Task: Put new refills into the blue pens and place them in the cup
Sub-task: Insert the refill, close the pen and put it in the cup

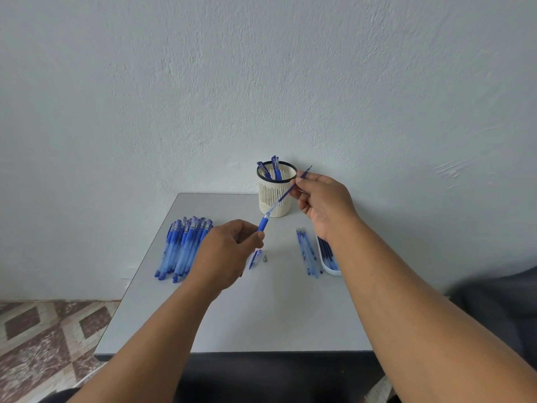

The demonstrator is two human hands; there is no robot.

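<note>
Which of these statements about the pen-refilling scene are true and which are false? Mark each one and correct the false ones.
1. The left hand grips the pen barrel. True.
2. The cup is empty. False: blue pens stand in it.
3. The right hand pinches a refill. True.
4. The pile of pens lies right of the cup. False: it lies to the left.
5. A small metal tip lies on the table. True.

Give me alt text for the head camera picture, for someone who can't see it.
Over a grey table, the left hand grips a blue pen barrel while the right hand pinches a refill partly inside it. Behind stands a cream mesh cup holding pens, with a pile of blue pens left and loose refills right.
</note>
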